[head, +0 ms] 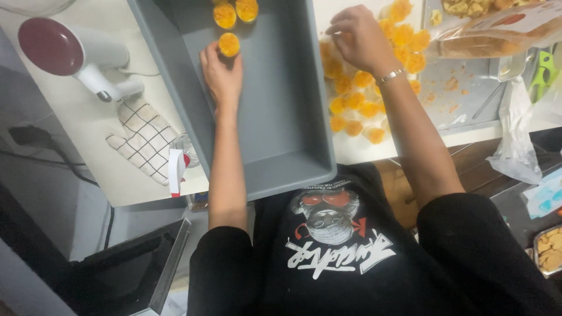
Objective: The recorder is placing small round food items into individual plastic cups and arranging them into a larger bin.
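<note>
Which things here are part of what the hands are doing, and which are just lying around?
In use: left hand, orange piece, grey tub, right hand, pile of orange pieces.
Lying about: hair dryer, oven mitt, plastic bag.

I'm looking down at a kitchen or bakery counter: a white worktop (105,140) carrying a grey tray (275,117), small orange pastries (357,99), a checked oven mitt (143,137) and a hand mixer (76,55).

Top cakes (236,10) and tray (275,105), edge-cropped.
</note>
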